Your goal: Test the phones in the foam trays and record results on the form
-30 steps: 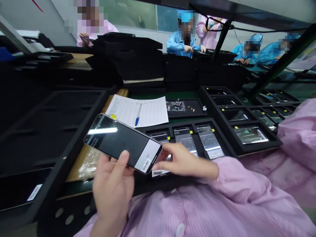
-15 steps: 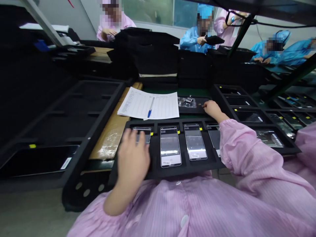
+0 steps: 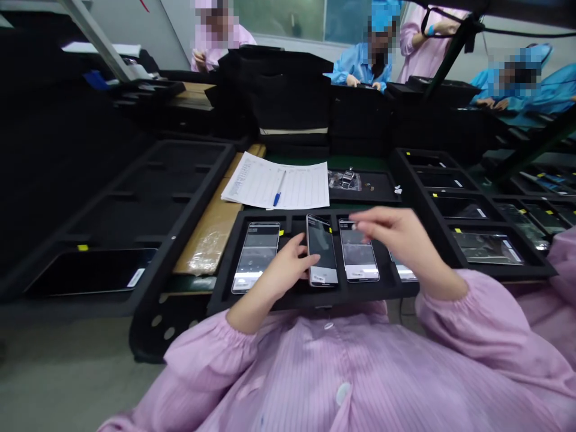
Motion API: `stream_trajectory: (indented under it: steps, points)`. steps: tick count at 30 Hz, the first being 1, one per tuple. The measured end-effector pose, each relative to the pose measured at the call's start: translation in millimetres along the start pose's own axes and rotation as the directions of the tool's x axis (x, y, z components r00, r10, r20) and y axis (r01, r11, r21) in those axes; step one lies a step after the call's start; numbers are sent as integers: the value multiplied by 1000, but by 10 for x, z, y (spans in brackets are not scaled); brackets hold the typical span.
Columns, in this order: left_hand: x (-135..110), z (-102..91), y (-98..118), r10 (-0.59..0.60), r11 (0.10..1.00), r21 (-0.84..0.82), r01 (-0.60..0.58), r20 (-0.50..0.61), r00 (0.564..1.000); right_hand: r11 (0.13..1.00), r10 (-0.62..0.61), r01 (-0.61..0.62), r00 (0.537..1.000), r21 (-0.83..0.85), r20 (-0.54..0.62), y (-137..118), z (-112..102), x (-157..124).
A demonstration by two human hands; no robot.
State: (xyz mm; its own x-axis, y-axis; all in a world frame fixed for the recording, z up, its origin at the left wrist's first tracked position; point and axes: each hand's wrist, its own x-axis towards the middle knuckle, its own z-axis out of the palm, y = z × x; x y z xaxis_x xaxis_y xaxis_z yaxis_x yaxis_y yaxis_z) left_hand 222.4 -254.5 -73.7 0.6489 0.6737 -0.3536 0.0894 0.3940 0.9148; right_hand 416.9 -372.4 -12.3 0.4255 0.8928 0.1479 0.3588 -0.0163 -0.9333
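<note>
My left hand (image 3: 285, 270) grips the left edge of a smartphone (image 3: 324, 252), which is tilted and partly raised from its slot in the black foam tray (image 3: 288, 300). My right hand (image 3: 396, 240) hovers over another smartphone (image 3: 360, 261), thumb and fingertips pinched together. Something small and pale shows at those fingertips, too small to name. At the tray's left end lies a lit smartphone (image 3: 254, 252). My right hand and forearm partly cover a further smartphone (image 3: 405, 273).
Behind the tray lie paper sheets (image 3: 256, 180) with a blue pen (image 3: 278, 193). A shallow black tray (image 3: 382, 193) holds a plastic bag of small metal parts (image 3: 346, 179). More phone trays stand left and right (image 3: 535, 264). Co-workers sit across the bench.
My right hand has left the small-parts tray and come back above the phones. My left hand has moved right from the leftmost phone and now lifts and tilts the second one.
</note>
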Motion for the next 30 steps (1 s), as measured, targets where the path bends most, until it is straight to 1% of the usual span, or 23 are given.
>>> stream_trajectory:
  steps: [1,3,4,5,6,8,10,12,16,21,25,27,28,30]
  points:
    - [24,13,34,-19,1000,-24,20,34,999,983,80,-94,992,158,94,-38,96,-185]
    - [34,45,77,5,998,-66,-3,21,1000,874,218,-305,941,377,257,-38,283,-478]
    - [18,65,89,31,995,-95,-31,-4,1000,807,262,-386,912,447,315,-13,370,-580]
    - [-9,89,98,62,989,-130,-65,-29,998,748,289,-438,891,498,349,17,449,-654]
    - [-45,116,107,95,980,-171,-103,-53,994,704,300,-460,883,541,361,44,517,-702]
    - [-131,178,127,157,949,-261,-176,-94,983,658,288,-431,902,618,322,75,614,-745]
    - [-215,244,152,200,913,-336,-230,-124,972,646,260,-355,935,676,243,69,663,-747]
    - [-284,304,171,224,895,-363,-257,-132,966,639,236,-297,954,709,187,48,683,-740]
    - [-364,386,175,270,883,-361,-299,-130,954,641,228,-268,961,720,155,40,711,-746]
    - [-380,410,159,336,868,-334,-366,-147,930,663,204,-244,968,708,143,62,730,-765]
    - [-397,418,133,335,865,-333,-374,-171,927,664,222,-254,965,703,139,79,732,-745]
    - [-410,431,108,335,863,-339,-374,-171,927,684,232,-274,960,676,155,109,752,-741]
    - [-412,437,95,334,863,-342,-371,-164,928,708,236,-279,959,648,156,130,763,-739]
    - [-403,438,79,331,864,-348,-365,-156,931,782,241,-268,963,563,123,172,763,-713]
